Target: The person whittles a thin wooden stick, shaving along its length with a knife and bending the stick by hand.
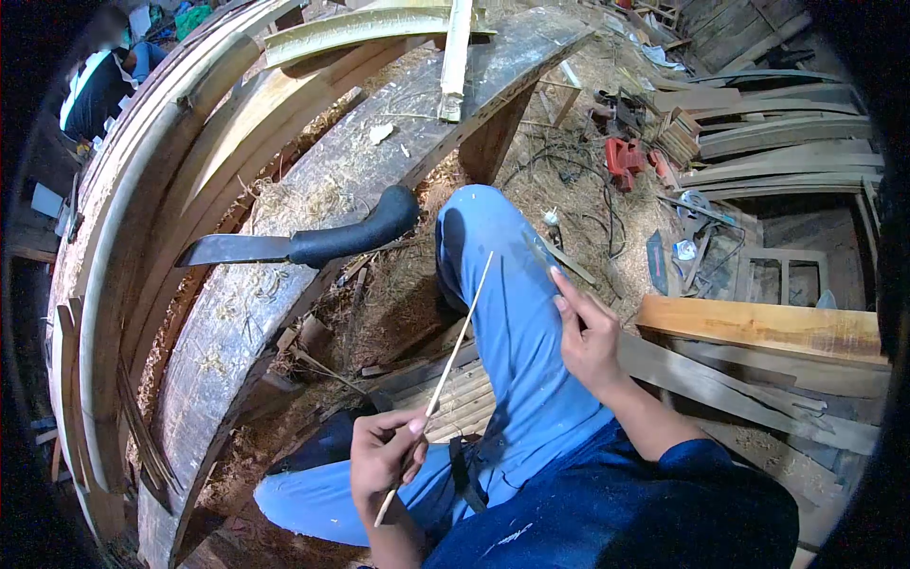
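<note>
A thin pale wooden stick, perhaps split bamboo, slants upward across my lap. My left hand is closed around its lower part, thumb on top, and the stick's short end pokes out below. My right hand is over my right thigh, forefinger stretched forward and the other fingers curled. A narrow greyish sliver shows just past its fingertips; whether it is a blade in that hand is unclear. Ahead on the dark plank bench lies a knife with a thick, bent black handle, its blade toward the left.
Long curved timbers run along the left. A split bamboo piece and a pale strip lie on top. Red tool parts, cables and shavings cover the floor. A squared beam is at right; another person sits far left.
</note>
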Demonstrator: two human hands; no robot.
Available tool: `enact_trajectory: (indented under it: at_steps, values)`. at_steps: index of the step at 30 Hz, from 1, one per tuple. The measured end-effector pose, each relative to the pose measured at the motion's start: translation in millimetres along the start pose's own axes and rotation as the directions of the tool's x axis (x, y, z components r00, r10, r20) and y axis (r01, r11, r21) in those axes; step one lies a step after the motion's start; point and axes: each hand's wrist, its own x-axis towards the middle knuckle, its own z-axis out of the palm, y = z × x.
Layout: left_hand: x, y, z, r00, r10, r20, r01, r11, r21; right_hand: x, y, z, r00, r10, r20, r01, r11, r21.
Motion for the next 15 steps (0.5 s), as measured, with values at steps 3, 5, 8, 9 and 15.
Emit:
enact_trajectory:
  at_steps: [3,5,8,9,15]
  values:
    - [10.4,-3.6,16.5,1.000,0.003,-0.012,-0.003,0.999,0.032,-7.5,-2.6,-3.0,0.999,-0.029,0.028,0.029,0.999,-0.019]
    - [19.8,-5.0,31.9,1.000,0.027,-0.012,-0.026,0.995,0.092,-12.2,-10.6,-5.8,0.996,-0.005,0.087,0.003,1.000,0.020]
    - [31.7,-5.9,53.3,0.999,0.041,0.016,-0.042,0.995,0.091,-12.7,-17.7,-10.0,0.973,-0.052,0.225,0.074,0.993,-0.089]
    - [34.1,-8.1,57.4,1.000,0.003,0.009,-0.003,0.998,0.055,-13.0,-16.5,-7.8,0.972,-0.064,0.228,0.084,0.993,-0.081]
    - [43.8,-4.0,66.4,0.998,0.053,-0.020,-0.051,0.996,0.071,-19.8,-30.1,-8.7,0.957,-0.044,0.288,0.049,0.999,-0.011]
